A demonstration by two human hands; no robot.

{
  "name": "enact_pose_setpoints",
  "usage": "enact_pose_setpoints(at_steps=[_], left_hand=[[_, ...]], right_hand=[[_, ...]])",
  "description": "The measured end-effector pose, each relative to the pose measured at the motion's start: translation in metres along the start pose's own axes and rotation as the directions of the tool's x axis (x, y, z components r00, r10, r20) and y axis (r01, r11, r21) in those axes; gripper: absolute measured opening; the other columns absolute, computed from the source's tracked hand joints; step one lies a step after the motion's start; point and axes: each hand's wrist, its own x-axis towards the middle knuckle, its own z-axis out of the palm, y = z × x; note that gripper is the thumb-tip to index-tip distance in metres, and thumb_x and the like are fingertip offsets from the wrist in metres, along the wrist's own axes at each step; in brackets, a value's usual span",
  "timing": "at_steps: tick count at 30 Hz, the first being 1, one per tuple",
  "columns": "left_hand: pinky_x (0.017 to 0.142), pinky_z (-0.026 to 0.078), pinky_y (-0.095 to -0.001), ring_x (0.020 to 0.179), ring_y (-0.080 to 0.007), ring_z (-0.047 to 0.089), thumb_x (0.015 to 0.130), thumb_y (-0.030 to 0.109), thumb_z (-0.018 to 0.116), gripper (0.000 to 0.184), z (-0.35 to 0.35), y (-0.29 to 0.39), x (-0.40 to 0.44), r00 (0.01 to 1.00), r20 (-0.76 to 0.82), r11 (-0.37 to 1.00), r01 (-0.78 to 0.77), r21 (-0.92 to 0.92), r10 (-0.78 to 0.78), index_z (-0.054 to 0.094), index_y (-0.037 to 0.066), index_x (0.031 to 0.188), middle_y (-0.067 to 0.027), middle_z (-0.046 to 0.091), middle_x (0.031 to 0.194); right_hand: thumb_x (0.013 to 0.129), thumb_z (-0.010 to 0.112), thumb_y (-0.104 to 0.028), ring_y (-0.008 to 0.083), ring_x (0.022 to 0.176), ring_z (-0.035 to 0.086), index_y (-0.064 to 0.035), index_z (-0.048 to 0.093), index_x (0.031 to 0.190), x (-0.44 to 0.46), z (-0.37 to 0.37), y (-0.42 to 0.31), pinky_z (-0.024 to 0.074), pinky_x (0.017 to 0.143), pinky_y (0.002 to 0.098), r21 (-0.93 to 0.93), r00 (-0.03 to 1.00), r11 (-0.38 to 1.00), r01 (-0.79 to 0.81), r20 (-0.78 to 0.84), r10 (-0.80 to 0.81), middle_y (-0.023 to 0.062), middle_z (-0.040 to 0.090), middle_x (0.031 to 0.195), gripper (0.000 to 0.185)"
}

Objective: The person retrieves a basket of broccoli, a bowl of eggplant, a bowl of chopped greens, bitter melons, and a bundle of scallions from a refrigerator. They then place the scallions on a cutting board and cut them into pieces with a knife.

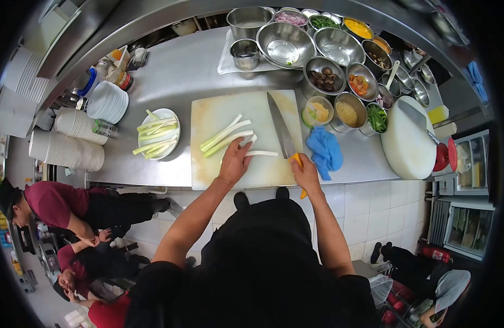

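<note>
A white cutting board (284, 117) lies in front of me with several pale green-and-white leek stalks (222, 136) on it. Over the right-hand stalks, my left hand (235, 159) has its fingers bent around a leek stalk (263, 153), partly hiding it. My right hand (305, 172) is wrapped round the orange handle of a large kitchen knife (282, 128). The blade rests along the board's right side, tip pointing away from me. Left of the board, a white plate (175, 136) bears more leek pieces (156, 131).
A crumpled blue cloth (324, 150) lies right of the knife. Metal bowls (284, 44) and containers of chopped ingredients crowd the back right. A round white board (407, 142) sits at the right. Stacked plates (107, 103) and bowls (66, 150) stand left. Other people are behind me.
</note>
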Motion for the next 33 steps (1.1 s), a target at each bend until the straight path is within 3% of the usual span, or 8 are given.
enact_pose_setpoints(at_steps=[3, 7, 11, 13, 14, 17, 20, 33], left_hand=[[0.077, 0.048, -0.0396, 0.094, -0.0298, 0.056, 0.074, 0.006, 0.071, 0.042, 0.002, -0.003, -0.005, 0.997, -0.021, 0.975, -0.065, 0.211, 0.071, 0.063, 0.008, 0.115, -0.0119, 0.058, 0.112], [0.076, 0.05, -0.0378, 0.092, -0.0313, 0.06, 0.076, 0.008, 0.07, 0.033, 0.0, -0.004, 0.001, 1.0, 0.005, 0.989, -0.026, 0.143, 0.026, 0.066, 0.006, 0.109, -0.0155, 0.064, 0.101], [0.07, 0.051, -0.0405, 0.075, -0.0359, 0.061, 0.083, 0.01, 0.064, 0.019, -0.009, -0.002, 0.012, 0.985, -0.064, 0.984, 0.153, -0.096, -0.16, 0.068, 0.002, 0.1, -0.018, 0.066, 0.082], [0.074, 0.05, -0.0428, 0.079, -0.0372, 0.06, 0.079, 0.011, 0.065, 0.018, -0.027, 0.003, 0.022, 0.885, 0.163, 0.892, 0.449, -0.051, -0.436, 0.068, 0.002, 0.095, -0.0201, 0.064, 0.084], [0.073, 0.049, -0.043, 0.082, -0.0358, 0.061, 0.079, 0.012, 0.066, 0.016, -0.003, -0.034, 0.013, 0.991, -0.032, 0.991, 0.129, 0.048, -0.127, 0.069, 0.004, 0.092, -0.0186, 0.065, 0.085], [0.077, 0.046, -0.042, 0.091, -0.0329, 0.059, 0.078, 0.013, 0.067, 0.023, -0.011, -0.023, 0.01, 0.98, 0.039, 0.94, 0.177, 0.291, -0.197, 0.069, 0.005, 0.099, -0.0155, 0.064, 0.093], [0.082, 0.042, -0.0408, 0.099, -0.0306, 0.055, 0.075, 0.014, 0.07, 0.035, -0.016, -0.007, 0.005, 0.996, -0.088, 0.976, 0.026, 0.215, -0.007, 0.066, 0.005, 0.108, -0.0124, 0.061, 0.102], [0.095, 0.034, -0.0448, 0.113, -0.0326, 0.045, 0.068, 0.014, 0.077, 0.05, 0.0, 0.001, 0.004, 1.0, 0.024, 0.993, 0.009, 0.12, -0.012, 0.063, 0.005, 0.114, -0.0136, 0.051, 0.12]], right_hand=[[0.091, 0.058, -0.03, 0.0421, 0.082, 0.063, -0.0007, 0.056, 0.108, -0.008, -0.005, -0.01, 0.0498, 0.069, 0.0436, -0.028, 1.0, 0.999, -0.018, 0.011, 0.018, 0.0249, 0.065, 0.086, 0.034], [0.091, 0.059, -0.032, 0.0432, 0.082, 0.063, -0.0011, 0.056, 0.107, -0.037, -0.008, -0.018, 0.0493, 0.068, 0.0445, -0.183, 0.998, 0.982, -0.053, -0.027, 0.049, 0.0256, 0.065, 0.085, 0.035], [0.091, 0.059, -0.03, 0.0444, 0.083, 0.062, -0.0015, 0.056, 0.108, -0.068, -0.007, -0.031, 0.0491, 0.069, 0.0454, -0.183, 0.993, 0.976, -0.117, -0.041, 0.111, 0.0263, 0.064, 0.084, 0.034], [0.092, 0.058, -0.032, 0.04, 0.073, 0.064, -0.001, 0.055, 0.106, -0.074, -0.001, -0.03, 0.0481, 0.062, 0.0424, -0.18, 0.995, 0.982, -0.06, -0.094, 0.044, 0.0228, 0.064, 0.077, 0.034], [0.093, 0.057, -0.031, 0.0407, 0.073, 0.063, -0.0012, 0.055, 0.107, -0.074, 0.0, -0.032, 0.0481, 0.063, 0.0434, -0.187, 0.996, 0.981, -0.052, -0.085, 0.037, 0.0232, 0.064, 0.078, 0.033], [0.092, 0.057, -0.027, 0.045, 0.081, 0.062, -0.002, 0.054, 0.109, -0.068, 0.0, -0.042, 0.049, 0.068, 0.0482, -0.223, 0.996, 0.972, -0.078, -0.049, 0.069, 0.0268, 0.064, 0.083, 0.031], [0.092, 0.057, -0.025, 0.0448, 0.08, 0.062, -0.0023, 0.054, 0.107, -0.069, -0.004, -0.042, 0.0483, 0.067, 0.0499, -0.255, 0.999, 0.967, -0.02, -0.048, 0.007, 0.026, 0.064, 0.082, 0.028], [0.09, 0.058, -0.025, 0.041, 0.076, 0.062, -0.0046, 0.052, 0.108, -0.086, 0.009, -0.056, 0.0507, 0.064, 0.0488, -0.434, 0.999, 0.9, 0.029, -0.016, -0.04, 0.0199, 0.064, 0.088, 0.028]])
